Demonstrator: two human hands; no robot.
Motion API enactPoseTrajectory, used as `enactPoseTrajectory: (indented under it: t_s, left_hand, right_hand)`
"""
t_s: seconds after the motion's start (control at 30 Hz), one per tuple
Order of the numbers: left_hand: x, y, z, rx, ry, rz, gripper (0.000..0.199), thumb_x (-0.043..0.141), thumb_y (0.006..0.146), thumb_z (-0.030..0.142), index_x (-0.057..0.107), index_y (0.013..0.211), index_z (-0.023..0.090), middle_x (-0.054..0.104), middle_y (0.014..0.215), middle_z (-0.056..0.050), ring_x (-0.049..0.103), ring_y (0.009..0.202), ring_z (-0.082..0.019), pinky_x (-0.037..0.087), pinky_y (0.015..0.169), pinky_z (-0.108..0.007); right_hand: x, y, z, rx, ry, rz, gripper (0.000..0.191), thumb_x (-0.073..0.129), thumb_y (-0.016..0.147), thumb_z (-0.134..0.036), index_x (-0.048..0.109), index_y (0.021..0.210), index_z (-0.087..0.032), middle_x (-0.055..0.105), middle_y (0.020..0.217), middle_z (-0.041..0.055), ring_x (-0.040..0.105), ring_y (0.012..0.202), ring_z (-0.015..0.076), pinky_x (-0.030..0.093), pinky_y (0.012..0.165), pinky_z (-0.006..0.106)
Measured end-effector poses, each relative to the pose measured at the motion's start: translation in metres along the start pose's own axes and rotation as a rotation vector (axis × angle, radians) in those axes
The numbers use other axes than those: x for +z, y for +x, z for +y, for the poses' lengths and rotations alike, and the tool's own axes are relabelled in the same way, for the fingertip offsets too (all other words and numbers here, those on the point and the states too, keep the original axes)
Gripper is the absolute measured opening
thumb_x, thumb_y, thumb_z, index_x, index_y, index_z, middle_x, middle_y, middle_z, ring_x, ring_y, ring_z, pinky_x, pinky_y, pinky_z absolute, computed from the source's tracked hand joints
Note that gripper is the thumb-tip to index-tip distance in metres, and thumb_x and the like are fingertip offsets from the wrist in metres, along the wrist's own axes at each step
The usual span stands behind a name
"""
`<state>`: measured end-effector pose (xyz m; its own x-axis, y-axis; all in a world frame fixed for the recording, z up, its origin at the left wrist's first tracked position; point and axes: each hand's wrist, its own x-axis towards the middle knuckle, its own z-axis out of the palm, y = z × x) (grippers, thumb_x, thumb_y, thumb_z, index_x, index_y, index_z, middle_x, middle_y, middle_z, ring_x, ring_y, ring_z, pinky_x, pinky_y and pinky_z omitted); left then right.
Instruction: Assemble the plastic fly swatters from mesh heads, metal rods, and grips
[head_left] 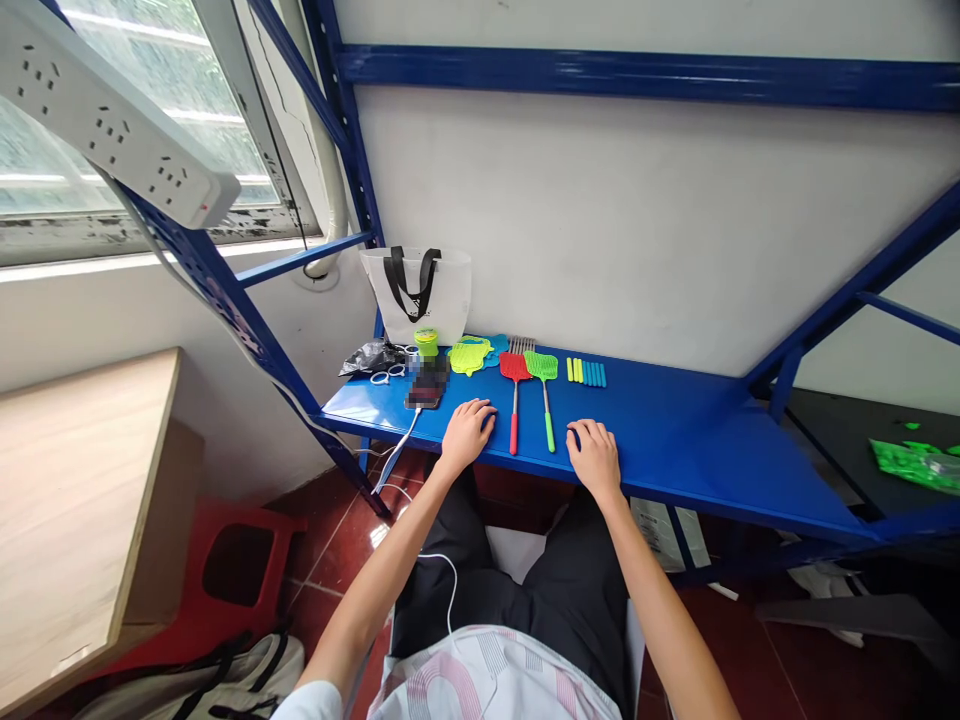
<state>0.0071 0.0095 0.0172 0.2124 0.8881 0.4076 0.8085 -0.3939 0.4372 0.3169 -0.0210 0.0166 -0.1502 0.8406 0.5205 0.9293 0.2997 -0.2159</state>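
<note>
Both hands rest on the front part of the blue shelf [675, 420]. My left hand [468, 432] lies with its fingers slightly spread and holds nothing, left of a red fly swatter [514, 400]. A green fly swatter [545, 390] lies beside the red one, their heads touching or overlapping. To the right of it is my right hand [595, 455], loosely spread and holding nothing. Behind the hands sit yellow-green mesh pieces [470, 355], a blue mesh piece [495, 350], and a row of small yellow and blue sticks [594, 374].
A phone [427, 383] with a white cable lies at the left, near a green tub [426, 342], white rings [381, 378] and a black plastic bag [369, 358]. A white tote bag [450, 290] stands behind. Blue frame posts [247, 320] flank the shelf.
</note>
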Motion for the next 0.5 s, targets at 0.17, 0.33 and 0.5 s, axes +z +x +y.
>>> enactPoseTrajectory:
  t_s: [0.17,0.33,0.5]
  left_hand:
    - [-0.003,-0.001,0.0,-0.004,-0.017,0.0,0.035,0.048,0.115,0.036,0.077,0.132,0.027,0.07,0.153,-0.009,0.055,0.152,-0.032,0.042,0.129,-0.052]
    - [-0.002,0.008,0.019,-0.129,0.032,0.016,0.048,0.043,0.117,0.053,0.079,0.109,0.023,0.077,0.124,-0.013,0.068,0.124,-0.03,0.049,0.111,-0.045]
    - [0.009,0.045,0.051,-0.26,0.182,-0.116,0.059,0.052,0.109,0.07,0.076,0.109,0.016,0.076,0.114,-0.019,0.072,0.114,-0.036,0.052,0.097,-0.044]
  right_hand:
    - [0.001,0.0,0.0,0.003,-0.005,0.002,0.042,0.038,0.115,-0.034,0.078,0.122,-0.023,0.076,0.124,0.0157,0.066,0.115,0.0326,0.046,0.093,0.044]
    - [0.001,0.0,-0.002,0.007,-0.015,0.003,0.044,0.037,0.115,-0.033,0.078,0.123,-0.023,0.076,0.124,0.0163,0.065,0.114,0.0325,0.046,0.094,0.044]
    - [-0.002,0.0,-0.003,0.007,-0.025,0.005,0.042,0.039,0.114,-0.032,0.079,0.122,-0.023,0.076,0.123,0.0156,0.066,0.113,0.0317,0.046,0.093,0.044]
